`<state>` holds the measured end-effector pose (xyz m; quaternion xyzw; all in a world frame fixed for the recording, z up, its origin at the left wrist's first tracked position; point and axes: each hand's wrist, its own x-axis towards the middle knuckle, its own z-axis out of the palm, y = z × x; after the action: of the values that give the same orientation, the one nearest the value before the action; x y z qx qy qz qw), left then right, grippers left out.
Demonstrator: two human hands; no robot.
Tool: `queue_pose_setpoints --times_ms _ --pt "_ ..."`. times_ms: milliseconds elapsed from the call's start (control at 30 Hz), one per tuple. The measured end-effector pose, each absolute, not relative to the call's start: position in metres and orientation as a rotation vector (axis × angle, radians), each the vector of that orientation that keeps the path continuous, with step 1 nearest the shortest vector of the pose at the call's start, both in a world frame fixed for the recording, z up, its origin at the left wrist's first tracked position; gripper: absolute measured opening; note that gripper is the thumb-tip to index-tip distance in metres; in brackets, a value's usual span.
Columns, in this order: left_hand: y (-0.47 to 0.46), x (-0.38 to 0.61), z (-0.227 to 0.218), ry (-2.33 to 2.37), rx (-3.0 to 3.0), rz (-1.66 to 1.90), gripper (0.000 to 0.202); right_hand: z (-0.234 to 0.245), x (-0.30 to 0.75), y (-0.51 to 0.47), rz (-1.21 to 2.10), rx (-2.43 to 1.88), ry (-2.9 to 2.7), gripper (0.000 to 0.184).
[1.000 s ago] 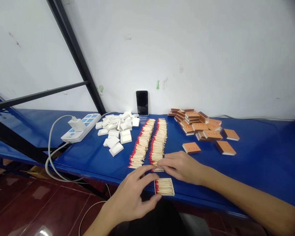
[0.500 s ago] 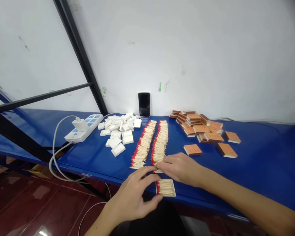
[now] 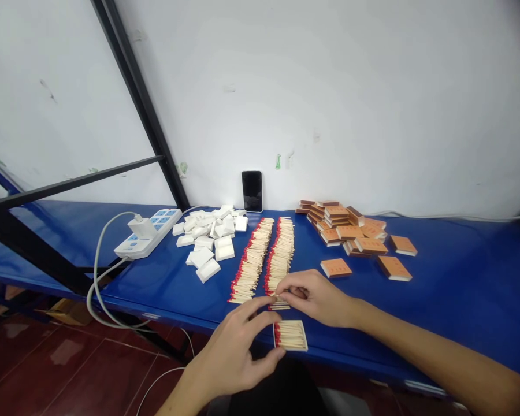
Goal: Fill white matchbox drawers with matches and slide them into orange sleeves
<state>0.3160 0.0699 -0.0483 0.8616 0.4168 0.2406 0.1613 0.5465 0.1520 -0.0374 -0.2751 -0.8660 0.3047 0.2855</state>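
My left hand grips a white matchbox tray by its left end, between the thumb and a finger, at the table's front edge. Red-headed matches fill the tray, heads to the left. The left index finger reaches beyond it to the near end of the right row of matches. There my right hand is closed in a pinch, with a match or a few between the fingertips; how many I cannot tell. Left of this row lies a second row of matches.
Behind on the left is a heap of white trays, beside a power strip with a cable. Brown matchbox covers are piled at the back right. A phone leans on the wall. A black metal frame stands left.
The right hand's fingers have curled and lifted slightly, pinching at the row's near end. My left hand keeps its hold on the tray. The view has tilted a little.
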Motion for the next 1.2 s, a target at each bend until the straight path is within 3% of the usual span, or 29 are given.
queue_pose_setpoints --times_ms 1033,1200 --pt "0.068 0.318 -0.043 1.179 2.442 0.702 0.036 -0.027 0.561 0.142 0.951 -0.814 -2.101 0.030" --pt "0.069 0.318 -0.045 1.173 2.429 0.707 0.036 -0.030 0.559 0.144 0.947 -0.826 -2.107 0.025"
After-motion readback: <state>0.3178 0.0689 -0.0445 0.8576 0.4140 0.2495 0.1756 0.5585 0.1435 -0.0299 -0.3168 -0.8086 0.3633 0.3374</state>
